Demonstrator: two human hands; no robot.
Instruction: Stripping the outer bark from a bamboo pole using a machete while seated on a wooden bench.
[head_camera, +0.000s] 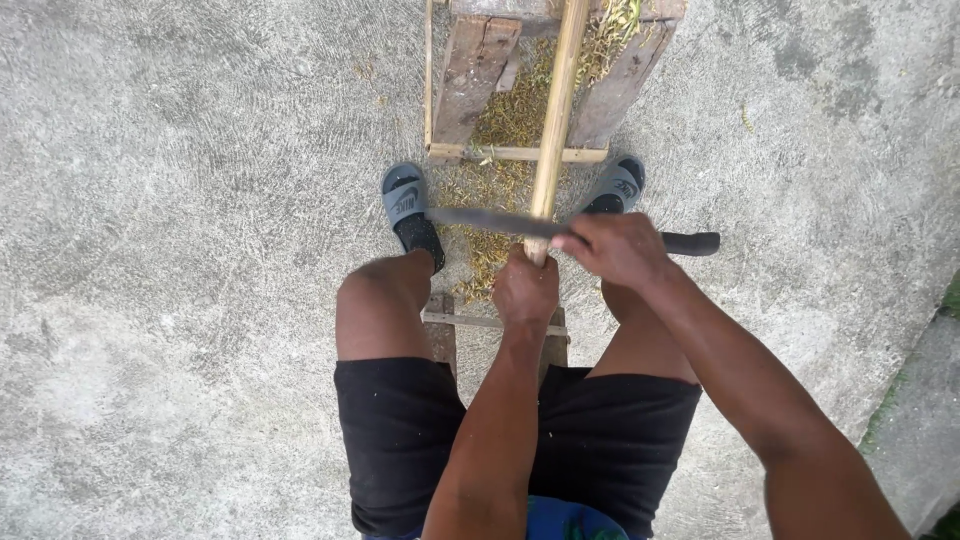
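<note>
— What have you got there?

— A bamboo pole (556, 110). It runs from the top middle of the frame down to my left hand (525, 290), which is closed tight round its near end, just below centre. The far part rests on a wooden frame (480, 70) at the top.

— And the other hand?

— My right hand (615, 250) is closed on a long knife (480, 220). The blade lies crosswise on the pole just above my left fist, tip pointing to the left of the frame; the dark handle end sticks out to the right.

— How does the pole feel?

— Stiff, light for its length I'd say, smooth and probably a bit slick, so I grip it low, well behind the blade. The edge is close to my knuckles; that's the spot to mind.

— What's underfoot?

— Concrete floor (180, 300), shavings (500, 180) between my sandals (405, 195).
</note>
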